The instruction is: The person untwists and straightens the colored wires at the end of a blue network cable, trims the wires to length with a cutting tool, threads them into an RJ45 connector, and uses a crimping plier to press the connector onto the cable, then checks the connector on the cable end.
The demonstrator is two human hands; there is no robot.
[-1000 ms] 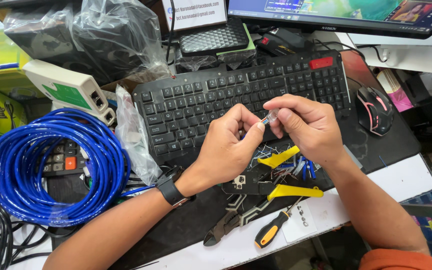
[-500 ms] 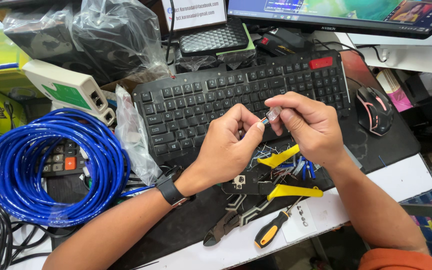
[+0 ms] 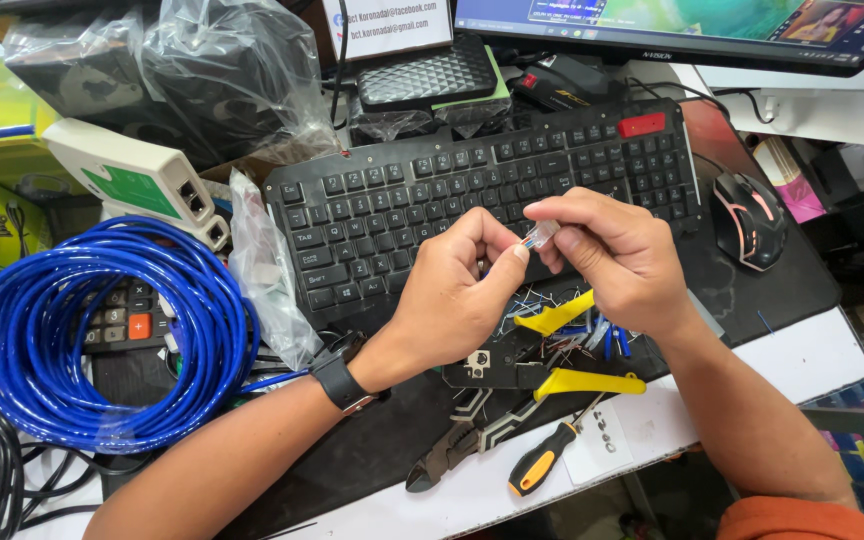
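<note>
a: what are the hands working on?
b: a small clear plug point(image 3: 540, 235), sitting above the black keyboard point(image 3: 432, 200). the right hand point(image 3: 617, 262) is pinching it between thumb and fingertips. the left hand point(image 3: 452, 295) is meeting it from the other side, its grip pressed together on thin wires that are going into the plug.

a: can you make out the wires?
b: hardly. the fingers are covering most of them, and the cable under the left palm is hidden.

a: what is lying below the hands?
b: a yellow-handled crimping tool point(image 3: 572, 350), partly covered by the right wrist, with wire scraps around it. nearer the edge of the surface point(image 3: 802, 360), dark pliers point(image 3: 452, 450) and a screwdriver point(image 3: 542, 460) with an orange and black handle are lying.

a: and further out?
b: a blue cable coil point(image 3: 82, 340) is resting on the left, overlapping a calculator point(image 3: 127, 320). a white and green tester point(image 3: 137, 180) is sitting behind it. a clear plastic bag point(image 3: 172, 70) is holding a dark box whose details are hard to see. a mouse point(image 3: 752, 220) is on the right, and a monitor point(image 3: 692, 25) is cut off at the top.
</note>
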